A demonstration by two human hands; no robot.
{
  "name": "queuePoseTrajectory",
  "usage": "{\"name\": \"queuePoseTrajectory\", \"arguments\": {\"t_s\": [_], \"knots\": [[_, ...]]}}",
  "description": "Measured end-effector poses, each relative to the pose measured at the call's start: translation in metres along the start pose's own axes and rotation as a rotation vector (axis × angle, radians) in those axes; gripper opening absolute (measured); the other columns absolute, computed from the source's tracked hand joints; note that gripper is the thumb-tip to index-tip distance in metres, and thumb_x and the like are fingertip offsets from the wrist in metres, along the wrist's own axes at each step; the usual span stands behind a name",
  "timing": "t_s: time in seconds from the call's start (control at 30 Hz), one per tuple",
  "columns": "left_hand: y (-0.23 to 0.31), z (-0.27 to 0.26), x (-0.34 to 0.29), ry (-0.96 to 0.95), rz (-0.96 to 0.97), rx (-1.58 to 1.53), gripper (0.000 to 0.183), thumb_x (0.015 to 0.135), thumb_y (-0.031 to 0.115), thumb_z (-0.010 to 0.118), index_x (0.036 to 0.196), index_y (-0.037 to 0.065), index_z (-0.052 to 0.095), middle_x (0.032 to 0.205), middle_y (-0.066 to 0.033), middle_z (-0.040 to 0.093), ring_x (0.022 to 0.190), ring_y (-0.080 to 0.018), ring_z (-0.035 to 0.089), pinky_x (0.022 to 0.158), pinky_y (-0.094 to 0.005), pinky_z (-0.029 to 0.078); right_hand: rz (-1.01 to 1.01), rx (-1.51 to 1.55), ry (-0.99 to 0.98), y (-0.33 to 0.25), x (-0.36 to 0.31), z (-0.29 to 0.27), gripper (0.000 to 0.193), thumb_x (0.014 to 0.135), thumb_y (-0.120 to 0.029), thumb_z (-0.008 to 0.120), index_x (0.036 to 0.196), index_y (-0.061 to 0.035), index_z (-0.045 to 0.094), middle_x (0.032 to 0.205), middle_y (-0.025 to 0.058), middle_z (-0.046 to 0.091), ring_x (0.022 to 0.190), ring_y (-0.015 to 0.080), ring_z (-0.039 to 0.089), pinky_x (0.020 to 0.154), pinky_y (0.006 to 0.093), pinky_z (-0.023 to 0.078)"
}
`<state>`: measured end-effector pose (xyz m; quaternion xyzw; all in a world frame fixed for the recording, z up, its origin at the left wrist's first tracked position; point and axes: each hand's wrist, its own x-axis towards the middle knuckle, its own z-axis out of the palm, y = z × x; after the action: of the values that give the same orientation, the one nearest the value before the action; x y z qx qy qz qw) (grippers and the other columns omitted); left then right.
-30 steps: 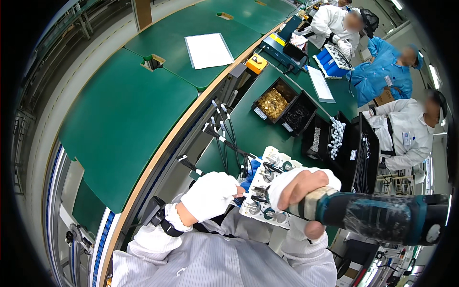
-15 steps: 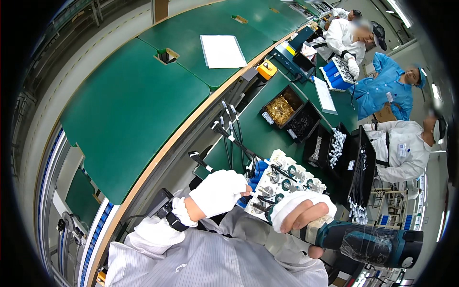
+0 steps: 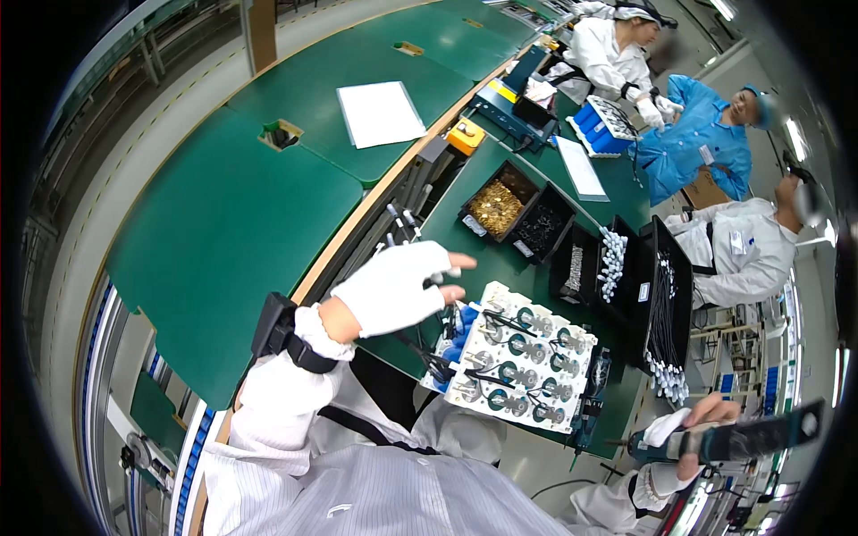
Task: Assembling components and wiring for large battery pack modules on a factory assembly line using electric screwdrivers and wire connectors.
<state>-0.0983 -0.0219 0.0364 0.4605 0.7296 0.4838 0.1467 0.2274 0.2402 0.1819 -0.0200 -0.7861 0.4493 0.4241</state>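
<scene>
A block of blue cells with a white top plate [image 3: 487, 396] and rows of round metal terminals sits on the green bench in front of me. Black cables [image 3: 435, 364] run across it and bunch at its left side. My left hand [image 3: 398, 290], in a white glove with bare fingertips, hovers over the block's upper left corner. Its fingers are spread and I see nothing held in them. Well right of the block, my right hand [image 3: 686, 431] grips a teal and black power screwdriver [image 3: 760, 436], its bit toward the block.
Black bins hold brass-coloured parts [image 3: 496, 207], small black parts [image 3: 542, 225], silver screws [image 3: 574, 268], white-tipped pieces [image 3: 612, 263] and long cables [image 3: 664, 308]. A dark device [image 3: 590, 402] lies along the block's right edge. A white sheet [image 3: 382, 114] rests on the far bench. Several co-workers [image 3: 706, 134] stand opposite.
My right hand has carried the power screwdriver off the block to the right. My left hand has come away from the block's left edge, moved up, and spread its fingers.
</scene>
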Motion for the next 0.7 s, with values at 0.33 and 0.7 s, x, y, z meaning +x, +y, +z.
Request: {"name": "queuePoseTrajectory", "arguments": {"t_s": [0.33,0.7], "knots": [[-0.047,0.083,0.198,-0.107,0.126,0.313,0.020,0.091,0.017,0.069,0.105,0.006,0.076,0.099,-0.0173,0.073,0.091,-0.0340,0.071,0.083,-0.0388,0.056,0.971,-1.232,0.068,0.123,-0.229,-0.185,0.054,0.059,-0.031,0.096,0.079,0.0006,0.058,0.064,0.0082,0.056,0.059,0.0200,0.052,0.059,0.0362,0.048],[-0.096,0.208,0.263,-0.235,0.176,0.921,0.022,0.100,0.018,0.054,0.097,0.007,0.072,0.090,-0.0161,0.071,0.087,-0.0318,0.072,0.071,-0.0420,0.059,0.882,-0.436,-0.582,0.148,0.012,-0.065,0.033,0.092,-0.035,0.070,0.101,-0.0039,0.077,0.090,0.0186,0.074,0.086,0.0347,0.072,0.078,0.0395,0.056]]}}
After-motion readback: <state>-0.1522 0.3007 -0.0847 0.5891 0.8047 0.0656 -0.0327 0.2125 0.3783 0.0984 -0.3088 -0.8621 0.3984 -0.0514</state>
